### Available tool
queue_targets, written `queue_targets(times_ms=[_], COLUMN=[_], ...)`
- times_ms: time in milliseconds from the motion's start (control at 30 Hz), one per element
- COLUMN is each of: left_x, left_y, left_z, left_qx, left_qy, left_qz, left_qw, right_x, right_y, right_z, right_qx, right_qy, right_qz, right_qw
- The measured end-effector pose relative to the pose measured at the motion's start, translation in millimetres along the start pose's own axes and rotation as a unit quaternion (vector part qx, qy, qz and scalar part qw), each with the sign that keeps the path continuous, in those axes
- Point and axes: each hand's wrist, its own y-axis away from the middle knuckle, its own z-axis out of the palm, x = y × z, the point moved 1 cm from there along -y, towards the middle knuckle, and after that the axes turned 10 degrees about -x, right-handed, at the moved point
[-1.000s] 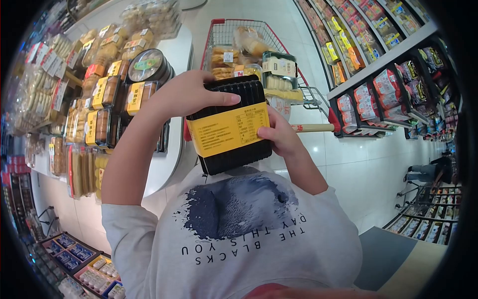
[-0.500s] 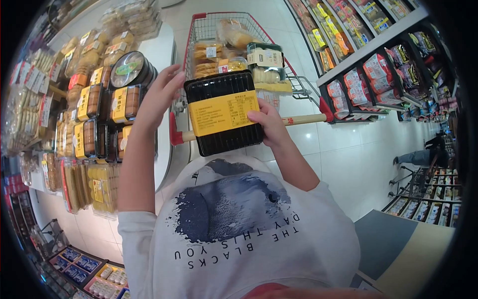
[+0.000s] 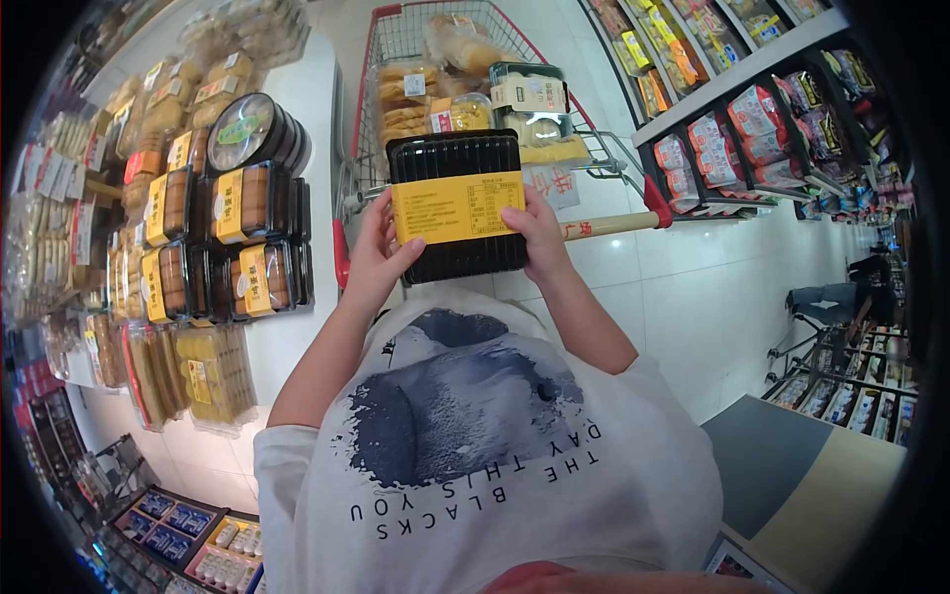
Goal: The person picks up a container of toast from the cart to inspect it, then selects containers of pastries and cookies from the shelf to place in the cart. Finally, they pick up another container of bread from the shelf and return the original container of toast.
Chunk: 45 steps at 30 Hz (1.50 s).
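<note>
A black plastic food tray (image 3: 457, 259) with a yellow label band (image 3: 445, 210) is held up in front of my chest, its ribbed underside facing me. My left hand (image 3: 381, 243) grips its left edge, thumb on the label. On the right edge, my right hand (image 3: 539, 233) holds it the same way. The tray's contents are hidden. Just beyond it stands a shopping cart (image 3: 503, 18) with a red rim, carrying packaged bread (image 3: 465, 48), a bag of baked goods (image 3: 401, 87) and a clear box with a dark green top (image 3: 529, 94).
To the left, a white table (image 3: 319, 129) bears stacked cake packs (image 3: 242, 203) and round plastic containers (image 3: 247, 134). Shelves of bagged snacks (image 3: 757, 124) line the right. The cart handle (image 3: 614, 226) lies behind the tray. A person (image 3: 831, 297) is at far right.
My left hand has come from above the table's edge to the tray's left side and taken hold. The tray has shifted slightly up and to the right, sitting straighter.
</note>
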Motion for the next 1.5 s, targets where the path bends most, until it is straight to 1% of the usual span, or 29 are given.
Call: queue_targets(times_ms=[100, 300, 533, 633, 733, 833, 933, 1433, 1500], left_x=[-3, -8, -8, -7, -7, -8, -11, -9, -9], left_y=[-1, 1, 2, 2, 2, 2, 2, 2, 3], left_z=[3, 5, 1, 1, 0, -2, -3, -3, -3], left_qx=[0.0, 0.005, 0.001, -0.001, -0.004, -0.006, -0.008, -0.009, -0.009], left_qy=[-0.014, -0.039, -0.05, -0.044, -0.038, -0.041, -0.042, -0.031, -0.031], left_qz=[0.036, 0.059, 0.051, 0.048, 0.047, 0.048, 0.056, 0.051, 0.052], left_qw=[0.999, 0.997, 0.997, 0.998, 0.998, 0.998, 0.998, 0.998, 0.998], right_x=[1, -3, -2, 1, -4, -4, 0, 2, 1], right_y=[-3, -4, -4, -4, -4, -4, -5, -5, -4], right_z=[-5, -11, -14, -16, -15, -14, -16, -18, -19], right_qx=[-0.013, -0.054, -0.065, -0.059, -0.075, -0.077, -0.061, -0.067, -0.075], right_qy=[0.007, 0.016, 0.027, 0.06, 0.025, 0.025, 0.064, 0.061, 0.04], right_qz=[0.011, 0.027, 0.029, 0.026, 0.033, 0.03, 0.024, 0.022, 0.025], right_qw=[1.0, 0.998, 0.997, 0.996, 0.996, 0.996, 0.996, 0.996, 0.996])
